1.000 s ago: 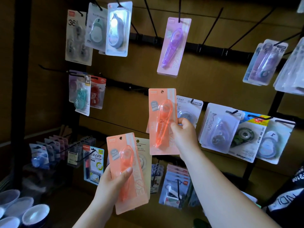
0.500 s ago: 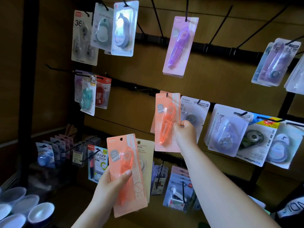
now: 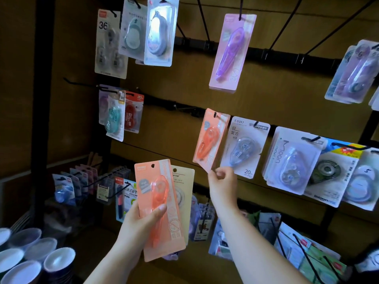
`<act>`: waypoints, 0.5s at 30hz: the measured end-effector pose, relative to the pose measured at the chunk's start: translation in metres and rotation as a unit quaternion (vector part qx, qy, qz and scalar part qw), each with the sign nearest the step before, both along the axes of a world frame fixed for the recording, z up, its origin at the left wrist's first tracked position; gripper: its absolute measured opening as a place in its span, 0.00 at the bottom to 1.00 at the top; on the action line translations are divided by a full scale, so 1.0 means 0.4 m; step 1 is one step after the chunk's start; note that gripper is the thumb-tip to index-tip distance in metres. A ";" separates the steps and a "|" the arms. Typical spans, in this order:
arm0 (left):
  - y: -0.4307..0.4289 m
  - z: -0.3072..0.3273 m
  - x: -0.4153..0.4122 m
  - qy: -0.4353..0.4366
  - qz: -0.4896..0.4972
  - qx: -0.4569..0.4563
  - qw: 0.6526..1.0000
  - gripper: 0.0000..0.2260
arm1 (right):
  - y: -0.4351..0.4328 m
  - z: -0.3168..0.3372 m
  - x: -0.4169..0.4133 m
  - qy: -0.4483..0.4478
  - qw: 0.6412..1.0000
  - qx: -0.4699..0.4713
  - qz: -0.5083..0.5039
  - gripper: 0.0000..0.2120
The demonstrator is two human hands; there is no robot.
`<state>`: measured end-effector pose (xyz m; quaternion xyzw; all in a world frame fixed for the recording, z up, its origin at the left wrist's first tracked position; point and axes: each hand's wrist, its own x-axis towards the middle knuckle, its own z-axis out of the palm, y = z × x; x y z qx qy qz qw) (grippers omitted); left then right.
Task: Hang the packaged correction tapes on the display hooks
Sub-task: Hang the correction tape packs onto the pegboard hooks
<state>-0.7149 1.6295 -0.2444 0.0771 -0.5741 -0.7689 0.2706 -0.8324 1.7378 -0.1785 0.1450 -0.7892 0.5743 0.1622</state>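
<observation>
An orange packaged correction tape (image 3: pixel 209 140) hangs tilted on a black display hook (image 3: pixel 215 115) in the middle row. My right hand (image 3: pixel 222 182) is just below it, fingertips pinching its bottom corner. My left hand (image 3: pixel 143 224) holds a second orange pack (image 3: pixel 158 206) upright in front of the lower shelf, with a beige pack (image 3: pixel 184 185) stacked behind it. A purple pack (image 3: pixel 231 52) hangs on the top row above.
Other tape packs fill hooks to the right (image 3: pixel 246 146) and upper left (image 3: pixel 158 31). Bare black hooks (image 3: pixel 203 19) jut from the top rail. More stock hangs on the low pegs (image 3: pixel 202 220). Stacked bowls (image 3: pixel 41 261) sit at the bottom left.
The orange pack has gone onto the middle-row hook and now hangs tilted. My right hand slid from its side down to its bottom corner. My left hand kept its packs steady.
</observation>
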 end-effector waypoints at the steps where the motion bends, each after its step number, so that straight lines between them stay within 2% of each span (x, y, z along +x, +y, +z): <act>1: 0.006 0.001 -0.003 0.003 0.000 0.001 1.000 0.10 | 0.002 -0.012 0.013 0.018 0.999 0.037 0.032 0.07; 2: 0.012 0.003 -0.007 0.004 0.002 0.002 1.000 0.08 | 0.003 -0.022 0.025 0.032 0.995 0.073 0.068 0.08; 4: 0.023 0.007 -0.014 0.003 0.002 0.006 1.000 0.08 | 0.003 -0.033 0.048 0.034 0.983 0.125 0.128 0.03; 6: 0.036 0.008 -0.019 0.001 0.003 0.004 1.000 0.09 | 0.005 -0.034 0.059 0.004 0.976 0.148 0.161 0.06; 8: 0.047 0.008 -0.021 -0.004 0.003 0.004 1.000 0.10 | 0.009 -0.029 0.063 -0.022 0.974 0.147 0.169 0.08; 11: 0.058 0.010 -0.024 -0.002 -0.005 0.005 1.000 0.10 | 0.012 -0.029 0.069 -0.032 0.976 0.144 0.158 0.03; 15: 0.068 0.016 -0.023 0.011 -0.011 -0.009 1.000 0.11 | 0.012 -0.030 0.073 -0.044 0.983 0.092 0.152 0.08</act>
